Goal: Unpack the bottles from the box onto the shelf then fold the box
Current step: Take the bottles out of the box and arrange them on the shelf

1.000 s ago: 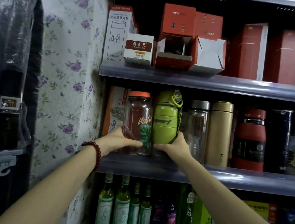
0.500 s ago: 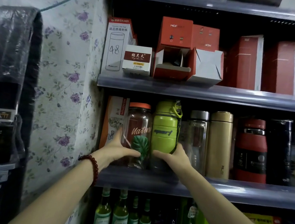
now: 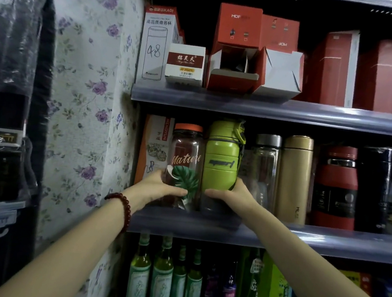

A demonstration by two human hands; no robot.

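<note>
Floral wallpaper with purple blooms runs down the left, meeting a set of grey shelves packed with goods. On the middle shelf stand two bottles side by side and touching: a clear bottle with an orange lid, the word "Nature" and a green leaf print, and a green bottle marked "sport". The left hand, with a dark red bead bracelet on its wrist, is curled round the lower part of the clear bottle, thumb lying across the front. The right hand wraps the base of the green bottle the same way, thumb forward, fingers behind. Both bottles stand upright near the front edge of the shelf. To their right stand a glass bottle with a silver cap, a gold flask, a red flask and a black one. Red and white cartons fill the shelf above, one lying with its flaps open. Green glass bottles line the shelf below
</note>
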